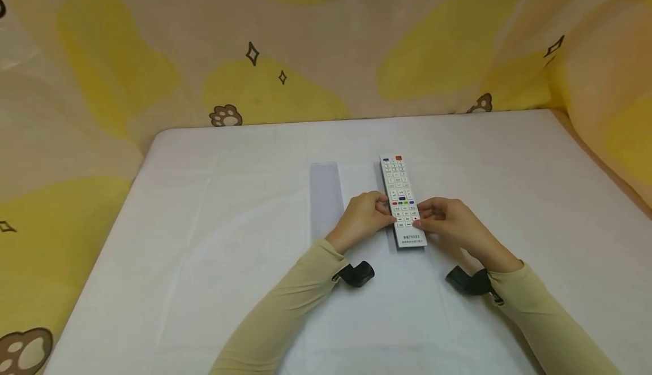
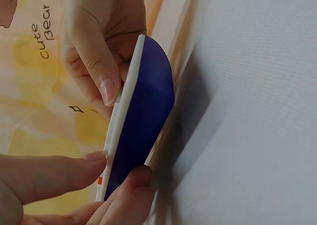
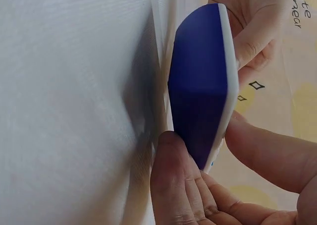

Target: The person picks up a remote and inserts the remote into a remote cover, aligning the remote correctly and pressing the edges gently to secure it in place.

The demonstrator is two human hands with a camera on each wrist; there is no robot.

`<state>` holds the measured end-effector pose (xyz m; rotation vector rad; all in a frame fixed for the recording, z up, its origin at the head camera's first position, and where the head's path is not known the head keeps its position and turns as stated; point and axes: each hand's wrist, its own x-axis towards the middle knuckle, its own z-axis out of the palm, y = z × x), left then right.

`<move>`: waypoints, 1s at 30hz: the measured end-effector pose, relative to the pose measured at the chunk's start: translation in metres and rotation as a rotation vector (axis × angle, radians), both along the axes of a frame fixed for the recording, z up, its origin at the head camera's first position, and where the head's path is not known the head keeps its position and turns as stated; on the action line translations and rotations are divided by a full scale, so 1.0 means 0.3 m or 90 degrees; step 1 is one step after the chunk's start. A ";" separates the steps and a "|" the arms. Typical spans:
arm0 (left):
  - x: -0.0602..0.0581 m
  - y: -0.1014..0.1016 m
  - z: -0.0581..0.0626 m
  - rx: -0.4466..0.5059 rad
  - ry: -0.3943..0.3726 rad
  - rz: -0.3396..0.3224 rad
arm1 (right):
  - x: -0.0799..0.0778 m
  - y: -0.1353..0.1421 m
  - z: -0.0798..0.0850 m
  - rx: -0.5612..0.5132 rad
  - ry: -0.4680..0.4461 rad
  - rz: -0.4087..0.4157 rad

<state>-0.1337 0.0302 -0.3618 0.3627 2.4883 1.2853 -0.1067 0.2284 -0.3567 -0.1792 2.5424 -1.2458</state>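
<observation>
Creased, long khaki sleeves are worn with bent black wrist cameras.

One remote, two grips, two sleeves

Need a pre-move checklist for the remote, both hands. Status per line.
1. Left hand grip: ok, it pinches the remote's left edge.
2. Right hand grip: ok, it pinches the right edge.
3. Remote buttons up: ok in the head view.
4. Remote's near end off the table: ok, the wrist views show a gap above its shadow.
5. Pale strip in full view: not ok, the left arm hides its near end.
6. Whole underside sound: cannot tell, only part shows.
</observation>
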 end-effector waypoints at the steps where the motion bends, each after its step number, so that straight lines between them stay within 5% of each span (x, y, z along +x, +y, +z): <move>1: -0.001 0.000 0.001 0.003 0.001 0.000 | 0.001 0.000 0.002 -0.003 0.001 -0.002; 30: 0.001 0.003 0.005 0.088 0.011 -0.007 | 0.011 0.009 0.011 -0.044 0.029 -0.053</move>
